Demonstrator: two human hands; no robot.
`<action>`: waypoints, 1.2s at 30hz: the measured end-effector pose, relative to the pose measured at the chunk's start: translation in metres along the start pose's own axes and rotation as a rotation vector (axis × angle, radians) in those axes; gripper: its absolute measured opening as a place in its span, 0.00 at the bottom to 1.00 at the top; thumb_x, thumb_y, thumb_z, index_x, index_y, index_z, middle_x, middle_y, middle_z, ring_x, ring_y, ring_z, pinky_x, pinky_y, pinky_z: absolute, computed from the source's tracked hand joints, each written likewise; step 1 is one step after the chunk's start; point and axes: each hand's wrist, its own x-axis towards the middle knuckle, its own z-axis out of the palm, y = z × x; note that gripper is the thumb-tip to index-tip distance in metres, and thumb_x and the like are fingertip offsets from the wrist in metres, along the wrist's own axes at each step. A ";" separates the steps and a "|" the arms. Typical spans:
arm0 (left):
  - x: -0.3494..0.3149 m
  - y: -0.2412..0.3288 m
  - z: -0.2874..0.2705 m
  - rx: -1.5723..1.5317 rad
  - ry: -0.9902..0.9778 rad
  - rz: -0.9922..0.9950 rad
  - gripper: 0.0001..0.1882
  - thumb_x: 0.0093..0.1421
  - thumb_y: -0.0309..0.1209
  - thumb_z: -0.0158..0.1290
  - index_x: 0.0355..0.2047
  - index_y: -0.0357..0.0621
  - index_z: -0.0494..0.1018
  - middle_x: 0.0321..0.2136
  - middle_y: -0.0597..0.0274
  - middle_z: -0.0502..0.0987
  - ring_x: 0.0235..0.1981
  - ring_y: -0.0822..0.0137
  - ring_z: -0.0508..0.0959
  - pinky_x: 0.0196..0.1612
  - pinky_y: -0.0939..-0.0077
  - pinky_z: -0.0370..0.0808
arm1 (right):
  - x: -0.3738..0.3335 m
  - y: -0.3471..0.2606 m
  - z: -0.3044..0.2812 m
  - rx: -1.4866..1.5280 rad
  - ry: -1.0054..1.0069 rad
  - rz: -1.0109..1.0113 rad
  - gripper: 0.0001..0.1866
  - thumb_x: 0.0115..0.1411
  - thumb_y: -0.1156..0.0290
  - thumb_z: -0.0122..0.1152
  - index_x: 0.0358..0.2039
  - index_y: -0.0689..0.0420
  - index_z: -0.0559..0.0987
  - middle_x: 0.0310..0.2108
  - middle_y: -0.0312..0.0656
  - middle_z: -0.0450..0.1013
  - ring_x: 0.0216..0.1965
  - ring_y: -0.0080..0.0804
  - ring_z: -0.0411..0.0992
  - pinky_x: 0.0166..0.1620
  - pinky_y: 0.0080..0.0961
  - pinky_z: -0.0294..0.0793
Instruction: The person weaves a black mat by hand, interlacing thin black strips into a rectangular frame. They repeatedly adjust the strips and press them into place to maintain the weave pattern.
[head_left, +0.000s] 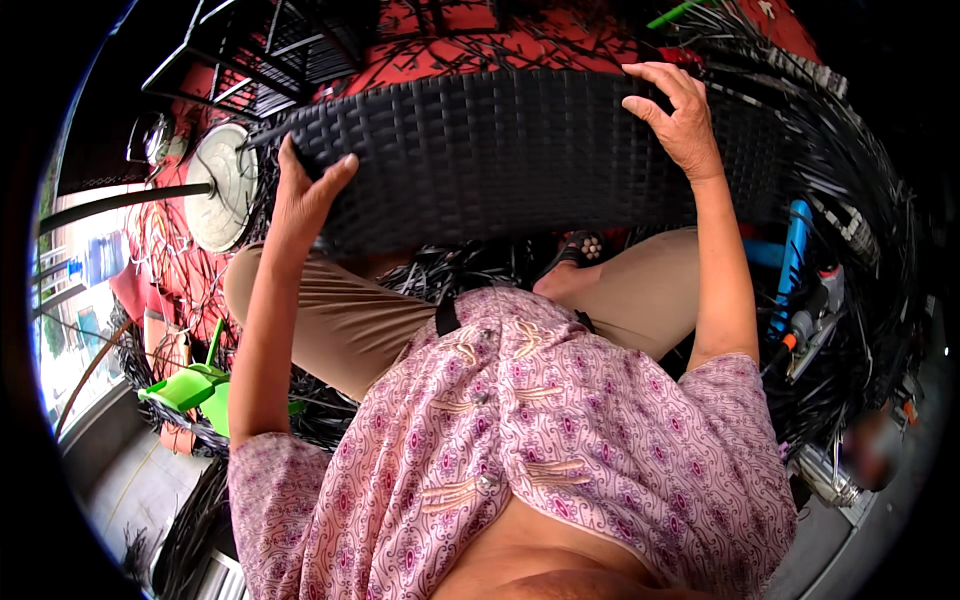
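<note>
A long curved panel of black woven plastic strips [490, 150] stands across my lap, over my bent knees. At its left end is my left hand [300, 200], the thumb over the front face and a finger along the edge; its other fingers are largely hidden. My right hand [683, 125] is at the top edge toward the right end, its fingers curved over the rim and the thumb against the woven face. The panel's back is out of sight.
Loose black strips [860, 200] heap around me over the red floor [420, 62]. Black metal frames [265, 65] stand back left, near a round pale disc [222, 185]. A green plastic scoop [185, 388] lies left. At right are a blue tube [793, 262] and a power-tool-like item [812, 322].
</note>
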 end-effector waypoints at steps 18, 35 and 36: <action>-0.020 0.091 0.159 0.644 -0.265 0.459 0.14 0.63 0.31 0.61 0.47 0.38 0.80 0.39 0.54 0.79 0.42 0.57 0.81 0.47 0.68 0.75 | -0.067 -0.059 0.002 -0.028 0.085 0.024 0.16 0.57 0.55 0.71 0.43 0.47 0.85 0.44 0.32 0.79 0.50 0.34 0.74 0.61 0.38 0.63; 0.033 0.039 0.206 0.426 -0.571 0.498 0.18 0.53 0.26 0.67 0.44 0.37 0.78 0.32 0.61 0.75 0.36 0.66 0.75 0.42 0.72 0.75 | -0.061 -0.086 0.011 -0.093 -0.032 0.036 0.32 0.52 0.48 0.74 0.53 0.52 0.79 0.51 0.36 0.77 0.56 0.37 0.71 0.64 0.44 0.57; 0.034 0.040 0.206 0.422 -0.577 0.496 0.17 0.53 0.26 0.67 0.43 0.37 0.78 0.32 0.61 0.75 0.36 0.66 0.75 0.42 0.72 0.75 | -0.060 -0.088 0.012 -0.102 -0.034 0.036 0.34 0.51 0.47 0.74 0.53 0.53 0.78 0.51 0.37 0.77 0.57 0.38 0.71 0.64 0.44 0.57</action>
